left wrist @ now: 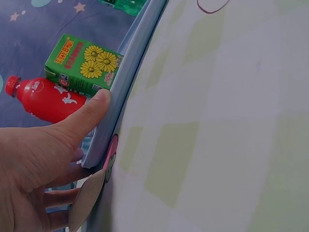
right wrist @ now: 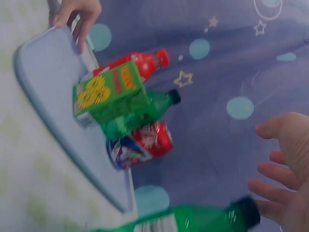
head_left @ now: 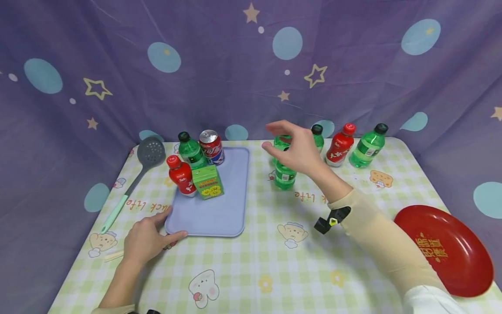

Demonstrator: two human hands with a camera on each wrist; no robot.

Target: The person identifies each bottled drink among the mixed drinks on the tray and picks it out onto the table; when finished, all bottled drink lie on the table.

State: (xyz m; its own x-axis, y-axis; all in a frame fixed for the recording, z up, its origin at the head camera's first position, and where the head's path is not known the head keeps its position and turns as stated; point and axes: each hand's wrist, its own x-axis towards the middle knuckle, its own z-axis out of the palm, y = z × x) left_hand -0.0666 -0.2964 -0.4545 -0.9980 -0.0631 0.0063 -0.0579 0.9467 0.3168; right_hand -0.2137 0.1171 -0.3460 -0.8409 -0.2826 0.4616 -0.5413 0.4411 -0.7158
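Observation:
The left hand (head_left: 145, 240) holds the near left corner of a pale blue tray (head_left: 219, 218), thumb on its front rim and fingers along its left side. Grouped toward the tray's left and back are a red bottle (head_left: 182, 176), a green bottle (head_left: 192, 152), a cola can (head_left: 211, 146) and a green drink carton (head_left: 208, 181) with yellow flowers. The right hand (head_left: 296, 146) hovers with fingers spread, holding nothing, over a green bottle (head_left: 285, 176) standing right of the tray. Partly hidden behind this hand are more green bottles. The right wrist view shows the hand apart from a green bottle (right wrist: 193, 217).
Farther right stand a red bottle (head_left: 340, 146) and a green bottle (head_left: 367, 148). An oval red plate (head_left: 459, 257) lies at the right edge. On the left lies a grey skimmer (head_left: 150, 152) with a mint handle. A pale, flat utensil (left wrist: 87, 200) is partly under the left hand.

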